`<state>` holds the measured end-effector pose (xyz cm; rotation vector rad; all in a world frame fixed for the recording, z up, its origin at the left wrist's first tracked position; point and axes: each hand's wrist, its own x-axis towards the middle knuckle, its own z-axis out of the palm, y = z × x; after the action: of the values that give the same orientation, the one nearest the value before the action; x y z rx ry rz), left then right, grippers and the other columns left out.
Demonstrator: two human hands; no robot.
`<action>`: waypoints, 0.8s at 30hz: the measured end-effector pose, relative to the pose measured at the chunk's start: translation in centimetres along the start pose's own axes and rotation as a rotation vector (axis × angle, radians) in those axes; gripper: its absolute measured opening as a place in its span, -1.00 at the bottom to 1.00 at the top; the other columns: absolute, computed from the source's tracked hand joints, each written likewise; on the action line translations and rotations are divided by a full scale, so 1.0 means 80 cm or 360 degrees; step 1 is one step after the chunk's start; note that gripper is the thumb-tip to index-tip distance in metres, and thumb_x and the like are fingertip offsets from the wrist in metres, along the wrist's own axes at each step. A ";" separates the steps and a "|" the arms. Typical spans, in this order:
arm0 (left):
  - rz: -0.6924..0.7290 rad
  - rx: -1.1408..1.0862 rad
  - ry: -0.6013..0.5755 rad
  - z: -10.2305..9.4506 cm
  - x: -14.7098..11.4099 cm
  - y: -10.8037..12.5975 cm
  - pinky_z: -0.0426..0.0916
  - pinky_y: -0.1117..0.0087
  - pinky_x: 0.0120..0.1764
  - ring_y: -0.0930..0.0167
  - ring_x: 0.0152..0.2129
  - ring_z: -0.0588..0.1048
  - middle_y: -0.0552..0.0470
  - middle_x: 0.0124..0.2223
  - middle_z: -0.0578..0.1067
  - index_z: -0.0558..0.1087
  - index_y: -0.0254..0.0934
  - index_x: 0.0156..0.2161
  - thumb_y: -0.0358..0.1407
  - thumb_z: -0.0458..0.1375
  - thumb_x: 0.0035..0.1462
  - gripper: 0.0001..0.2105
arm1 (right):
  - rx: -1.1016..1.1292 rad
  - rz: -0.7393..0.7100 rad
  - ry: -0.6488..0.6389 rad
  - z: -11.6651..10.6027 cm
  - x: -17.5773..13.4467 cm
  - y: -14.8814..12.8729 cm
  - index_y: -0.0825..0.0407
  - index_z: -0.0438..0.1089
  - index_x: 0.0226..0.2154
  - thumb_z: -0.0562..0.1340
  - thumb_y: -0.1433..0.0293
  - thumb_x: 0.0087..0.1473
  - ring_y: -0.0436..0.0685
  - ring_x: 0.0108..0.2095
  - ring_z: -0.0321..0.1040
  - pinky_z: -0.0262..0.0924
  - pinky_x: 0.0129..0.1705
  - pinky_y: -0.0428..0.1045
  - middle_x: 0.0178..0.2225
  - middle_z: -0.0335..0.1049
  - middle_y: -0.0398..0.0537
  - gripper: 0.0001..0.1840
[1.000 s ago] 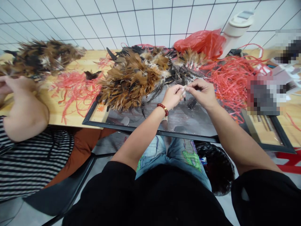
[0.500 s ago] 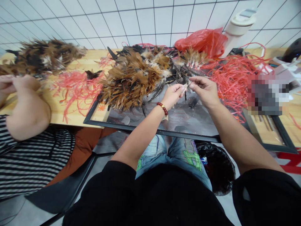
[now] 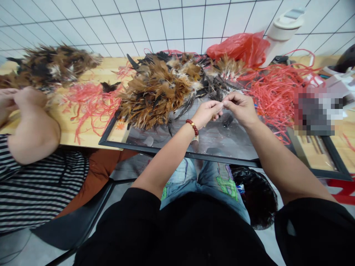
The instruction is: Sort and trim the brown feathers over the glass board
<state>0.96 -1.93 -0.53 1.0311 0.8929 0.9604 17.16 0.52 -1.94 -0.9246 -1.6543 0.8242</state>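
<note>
My left hand [image 3: 209,112], with a beaded bracelet [image 3: 192,126] at the wrist, is closed with thumb and forefinger pinched together. Its fingertips meet those of my right hand [image 3: 240,107], which is also closed in a pinch. Whatever lies between them is too small and hidden to make out. Both hands are above a dark, glossy framed panel [image 3: 177,140]. Just behind the fingers lie dark, thin feathers [image 3: 219,85]. A large heap of brown feathers [image 3: 158,94] spreads to the left of my hands, and a smaller tan bunch [image 3: 227,67] sits farther back.
Tangled red plastic strips [image 3: 274,92] lie at right, with more red strips [image 3: 93,107] at left. A red plastic bag [image 3: 240,50] and a white tumbler [image 3: 283,35] stand by the tiled wall. A co-worker's hands [image 3: 22,99] are at left near another feather pile [image 3: 63,64].
The pale, wispy bit seen between my fingertips before is now hidden. My fingertips have come together, and my left hand has turned slightly. The co-worker's hands have barely moved.
</note>
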 end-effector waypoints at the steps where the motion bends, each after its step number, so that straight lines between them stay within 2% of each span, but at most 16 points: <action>1: 0.0013 0.0016 -0.0007 0.000 -0.001 0.001 0.19 0.61 -0.55 0.68 -0.70 0.31 0.17 -0.56 0.42 0.43 -0.35 -0.38 -0.18 0.26 0.20 -0.74 | 0.0018 0.0009 0.0006 0.000 0.001 0.001 -0.03 0.45 -0.48 0.42 0.00 -0.04 0.02 -0.46 0.29 0.25 -0.33 0.01 -0.51 0.35 -0.17 -0.61; 5: 0.0026 0.0008 0.0027 -0.002 -0.003 0.003 0.17 0.62 -0.55 0.68 -0.69 0.29 0.19 -0.60 0.38 0.42 -0.36 -0.40 -0.19 0.28 0.19 -0.73 | 0.0057 0.0050 0.0089 0.001 0.002 0.006 -0.05 0.54 -0.37 0.32 -0.06 0.07 -0.01 -0.51 0.25 0.23 -0.38 -0.01 -0.49 0.38 -0.16 -0.58; 8: 0.0008 -0.0026 0.0064 -0.003 -0.002 0.004 0.16 0.63 -0.56 0.69 -0.69 0.26 0.21 -0.59 0.35 0.40 -0.34 -0.40 -0.18 0.26 0.21 -0.73 | -0.0048 -0.0020 0.0110 0.001 0.000 0.003 -0.10 0.58 -0.25 0.29 -0.10 0.07 0.00 -0.50 0.29 0.28 -0.35 0.01 -0.43 0.45 -0.14 -0.55; 12: 0.0003 -0.0077 0.0081 -0.003 -0.002 0.005 0.09 0.62 -0.58 0.69 -0.70 0.19 0.23 -0.59 0.27 0.37 -0.33 -0.40 -0.17 0.22 0.24 -0.72 | -0.0253 -0.0166 0.0019 0.003 -0.005 -0.009 -0.17 0.61 -0.17 0.25 -0.13 0.10 0.08 -0.37 0.41 0.37 -0.19 0.09 -0.33 0.52 -0.09 -0.52; 16: -0.0005 -0.0120 0.0119 -0.001 -0.002 0.007 0.02 0.62 -0.61 0.69 -0.71 0.12 0.25 -0.59 0.21 0.34 -0.32 -0.41 -0.20 0.20 0.26 -0.72 | -0.0388 -0.0147 -0.0042 0.005 -0.009 -0.016 -0.21 0.61 -0.13 0.22 -0.12 0.13 0.18 -0.19 0.47 0.37 -0.04 0.16 -0.27 0.55 -0.05 -0.53; 24: -0.0010 -0.0104 0.0198 -0.001 -0.001 0.007 0.00 0.63 -0.60 0.70 -0.70 0.11 0.25 -0.59 0.20 0.34 -0.32 -0.40 -0.19 0.19 0.27 -0.72 | -0.0480 -0.0133 -0.0021 0.003 -0.008 -0.009 -0.28 0.53 0.04 0.18 -0.09 0.18 0.21 -0.13 0.46 0.33 0.04 0.22 -0.23 0.54 -0.06 -0.51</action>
<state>0.72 -1.88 0.00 0.9199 0.9607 1.0507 16.88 -0.39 -1.65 -1.0492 -1.8480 0.5330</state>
